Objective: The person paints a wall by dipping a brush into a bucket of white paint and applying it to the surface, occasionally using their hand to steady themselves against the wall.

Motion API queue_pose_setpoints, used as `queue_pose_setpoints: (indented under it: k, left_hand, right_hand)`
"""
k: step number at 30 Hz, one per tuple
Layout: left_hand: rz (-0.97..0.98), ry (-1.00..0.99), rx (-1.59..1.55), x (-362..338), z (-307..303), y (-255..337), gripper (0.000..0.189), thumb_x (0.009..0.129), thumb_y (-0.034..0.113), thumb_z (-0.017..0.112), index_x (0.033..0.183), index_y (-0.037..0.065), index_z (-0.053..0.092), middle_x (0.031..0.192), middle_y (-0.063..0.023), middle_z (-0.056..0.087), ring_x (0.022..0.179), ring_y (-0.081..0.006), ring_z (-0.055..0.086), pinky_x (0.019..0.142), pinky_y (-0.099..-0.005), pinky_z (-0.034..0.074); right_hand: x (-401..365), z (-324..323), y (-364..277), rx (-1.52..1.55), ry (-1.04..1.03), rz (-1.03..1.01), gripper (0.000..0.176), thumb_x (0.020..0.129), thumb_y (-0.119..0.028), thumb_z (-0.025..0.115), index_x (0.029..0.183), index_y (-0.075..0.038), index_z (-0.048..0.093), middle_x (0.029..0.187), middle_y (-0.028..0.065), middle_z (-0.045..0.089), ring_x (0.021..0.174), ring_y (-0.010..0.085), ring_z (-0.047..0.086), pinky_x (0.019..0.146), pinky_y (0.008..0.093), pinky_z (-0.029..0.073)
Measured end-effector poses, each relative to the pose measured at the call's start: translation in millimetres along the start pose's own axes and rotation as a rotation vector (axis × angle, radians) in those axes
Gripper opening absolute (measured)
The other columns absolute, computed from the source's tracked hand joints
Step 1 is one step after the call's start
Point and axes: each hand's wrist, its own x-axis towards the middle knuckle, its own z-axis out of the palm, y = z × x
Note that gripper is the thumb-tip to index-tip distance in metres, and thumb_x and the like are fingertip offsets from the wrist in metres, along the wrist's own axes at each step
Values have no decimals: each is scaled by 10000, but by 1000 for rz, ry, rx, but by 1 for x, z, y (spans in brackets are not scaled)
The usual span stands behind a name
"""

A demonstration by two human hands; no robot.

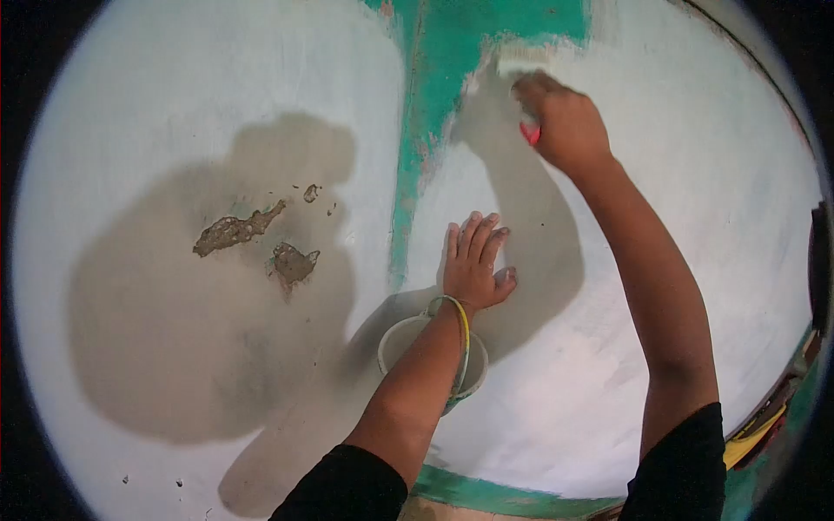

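My right hand (565, 122) is closed around a paintbrush (523, 61), whose pale bristles press on the wall at the edge of a green patch (495, 26). A bit of the brush's red handle (530, 132) shows below my fingers. Lower down, my left hand (475, 265) lies flat against the white-painted wall with fingers stretched. From my left forearm hangs a small bucket (391, 334), its yellowish handle (463, 326) looped over the wrist. My arm covers part of the bucket's mouth, and I cannot make out what is inside.
Chipped plaster (239, 230) breaks the white wall (156, 87) on the left, with another hole (294, 262) beside it. A green band (512, 499) runs along the wall's bottom. Something yellow (754, 438) lies at the lower right. My shadow falls across the wall.
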Motion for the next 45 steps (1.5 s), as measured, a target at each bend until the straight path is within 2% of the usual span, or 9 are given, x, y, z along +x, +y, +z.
queue_pose_setpoints:
  k: [3,13,15,21,27,31,35,40,45]
  left_hand:
    - [3,19,-29,1,1,-1,598,655,293,626,1208,105,498,1390,-109,396,1334,-359,308,1066,-615,199]
    - [17,28,17,0,3,2,630,668,293,615,1242,79,469,1397,-116,390,1333,-363,306,1066,-612,192]
    - [41,33,16,1,2,2,644,667,291,618,1251,75,454,1397,-128,386,1333,-374,302,1069,-612,184]
    - [22,-8,96,2,3,9,662,682,277,605,1275,58,411,1385,-170,377,1323,-411,296,1069,-626,159]
    - [32,-34,112,1,0,12,679,666,252,591,1287,38,419,1413,-162,350,1360,-397,239,1083,-630,127]
    - [-15,-119,90,8,-12,25,653,684,194,545,1292,12,394,1420,-213,324,1355,-421,232,1095,-611,103]
    - [-66,-181,90,14,-23,38,641,694,180,560,1279,-23,390,1401,-219,321,1349,-429,230,1090,-601,141]
    - [-64,-89,-30,9,-23,55,628,699,183,627,1239,-49,408,1344,-219,330,1305,-449,250,1080,-597,148]
    - [30,-63,-31,-26,12,102,604,676,230,678,1171,-17,435,1282,-209,362,1262,-430,277,1070,-605,115]
  right_hand:
    - [-14,-36,-17,127,-234,34,329,722,-61,643,1044,-128,622,980,109,674,836,308,658,740,404,531]
    - [-64,-68,68,-152,-21,-58,272,703,-68,693,963,-98,620,1105,94,652,993,294,626,831,376,522]
    - [-70,-86,81,262,-236,-10,337,725,-12,704,1051,-70,639,1120,146,645,976,337,632,832,365,522]
    - [-69,-121,139,92,87,143,225,802,-62,657,1026,-72,638,1108,118,651,940,323,640,809,365,524]
    - [-74,-167,153,286,-264,153,191,802,-5,632,990,-36,628,1052,152,654,897,308,649,816,326,506]
    - [-68,-180,195,29,106,165,229,793,2,624,1019,-41,627,1061,142,656,920,327,641,801,341,518]
    - [-88,-191,206,-69,-211,207,270,750,-6,632,1015,-57,636,1103,131,647,960,330,625,812,367,519]
    - [-89,-203,234,246,-90,198,137,829,27,647,961,-3,623,942,100,672,881,191,645,817,287,493]
    - [-71,-195,250,126,118,308,166,805,-75,641,971,-65,649,940,139,676,878,340,644,764,374,516]
